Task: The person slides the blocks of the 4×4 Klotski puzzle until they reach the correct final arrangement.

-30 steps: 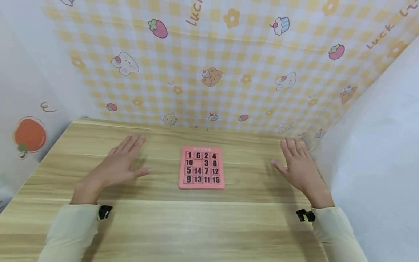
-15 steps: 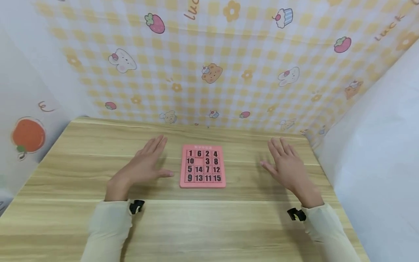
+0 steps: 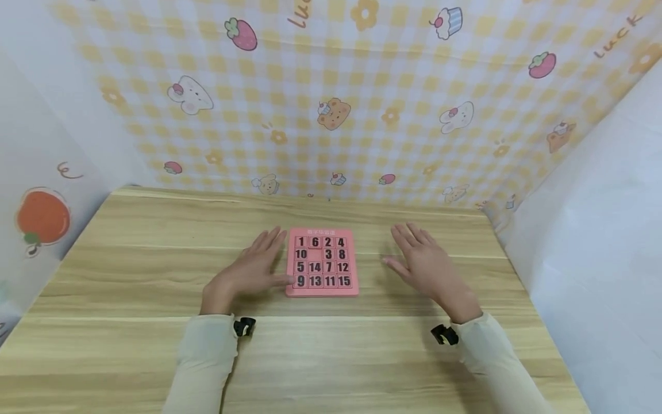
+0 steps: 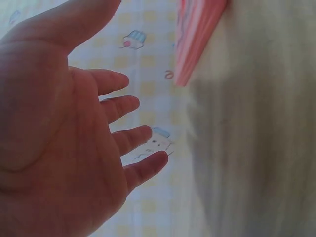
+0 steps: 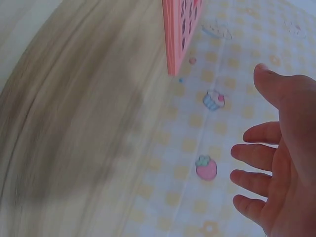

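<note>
A pink number sliding puzzle (image 3: 322, 291) lies flat on the wooden table. Its black-numbered tiles stand in a grid, with one bare slot in the second row, right of the 10. At the puzzle's left edge is my left hand (image 3: 250, 273), fingers extended and thumb overlapping the frame beside the 9 in the head view. My right hand (image 3: 426, 270) hovers a short way off the puzzle's right side, fingers straight and thumb spread toward it. Both palms hold nothing. In each wrist view the puzzle's side (image 4: 200, 44) shows beyond the hand.
The wooden table (image 3: 331, 356) spreads around the puzzle. Behind it hangs a yellow checked cloth (image 3: 289, 98) with cartoon prints. White walls stand at the left and right (image 3: 595, 201). Each wrist carries a small black device (image 3: 244, 326) at the cuff.
Both hands have moved inward toward the puzzle, the left hand rightward up to its edge, the right hand leftward to a shorter distance. The puzzle stays in place.
</note>
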Tool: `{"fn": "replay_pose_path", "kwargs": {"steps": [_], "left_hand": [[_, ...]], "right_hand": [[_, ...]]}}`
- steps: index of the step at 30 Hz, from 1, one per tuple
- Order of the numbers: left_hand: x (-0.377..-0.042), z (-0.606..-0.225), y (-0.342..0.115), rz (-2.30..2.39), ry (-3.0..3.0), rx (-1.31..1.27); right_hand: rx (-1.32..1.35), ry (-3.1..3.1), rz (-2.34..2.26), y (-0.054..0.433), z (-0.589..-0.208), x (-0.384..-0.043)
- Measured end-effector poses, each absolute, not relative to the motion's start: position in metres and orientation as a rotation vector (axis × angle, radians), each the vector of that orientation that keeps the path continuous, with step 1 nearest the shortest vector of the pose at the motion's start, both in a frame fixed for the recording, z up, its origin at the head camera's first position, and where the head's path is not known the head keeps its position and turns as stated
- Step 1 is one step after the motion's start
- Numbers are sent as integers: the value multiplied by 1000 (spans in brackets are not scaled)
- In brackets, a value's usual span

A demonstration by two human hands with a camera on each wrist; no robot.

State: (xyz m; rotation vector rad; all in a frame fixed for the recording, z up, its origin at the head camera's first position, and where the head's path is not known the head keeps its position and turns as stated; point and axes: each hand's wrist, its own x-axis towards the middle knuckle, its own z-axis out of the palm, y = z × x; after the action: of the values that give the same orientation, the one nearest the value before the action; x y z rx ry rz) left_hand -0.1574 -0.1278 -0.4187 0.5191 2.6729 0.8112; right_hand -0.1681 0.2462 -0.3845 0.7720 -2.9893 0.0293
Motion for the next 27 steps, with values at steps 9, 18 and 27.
{"fn": "replay_pose_path", "kwargs": {"steps": [9,18,27], "left_hand": [[-165,-420,-123,780,2600,497],[-177,-423,-120,703,2543,503],[-183,-424,-119,615,2512,523]], "right_hand": [[925,-2981,20,213,-393,-170],[1061,-2966,-3,185,-407,-173],[1152,-3019,-9,155,-417,-174]]}}
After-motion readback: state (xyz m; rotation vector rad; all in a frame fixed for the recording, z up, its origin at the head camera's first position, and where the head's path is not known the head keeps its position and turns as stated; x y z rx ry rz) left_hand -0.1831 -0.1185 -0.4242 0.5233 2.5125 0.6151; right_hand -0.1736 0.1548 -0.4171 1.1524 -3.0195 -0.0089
